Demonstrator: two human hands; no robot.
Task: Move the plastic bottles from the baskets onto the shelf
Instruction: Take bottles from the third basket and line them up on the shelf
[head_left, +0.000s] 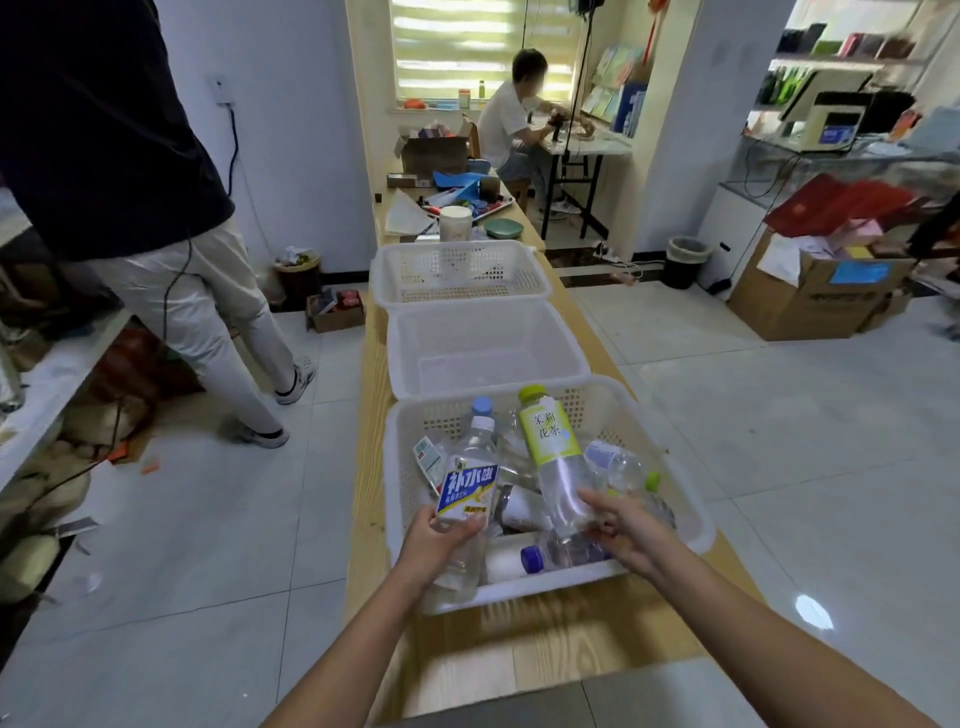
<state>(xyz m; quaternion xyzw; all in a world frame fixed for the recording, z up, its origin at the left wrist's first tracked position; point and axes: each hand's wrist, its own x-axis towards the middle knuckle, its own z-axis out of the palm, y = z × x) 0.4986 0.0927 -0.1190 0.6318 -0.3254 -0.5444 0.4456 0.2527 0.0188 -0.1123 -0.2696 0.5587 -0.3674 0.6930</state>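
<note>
Left hand (441, 543) grips blue-label bottle (470, 483) low. Right hand (621, 535) grips green-label bottle (551, 447) near base. Both look empty: light, thin-walled, crushable, slick. Mid-body hold safer.

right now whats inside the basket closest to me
The nearest basket holds plastic bottles: a blue-label bottle in the left hand, a green-label bottle in the right hand, a purple-capped bottle lying at the front. The pile hides its floor.
</note>
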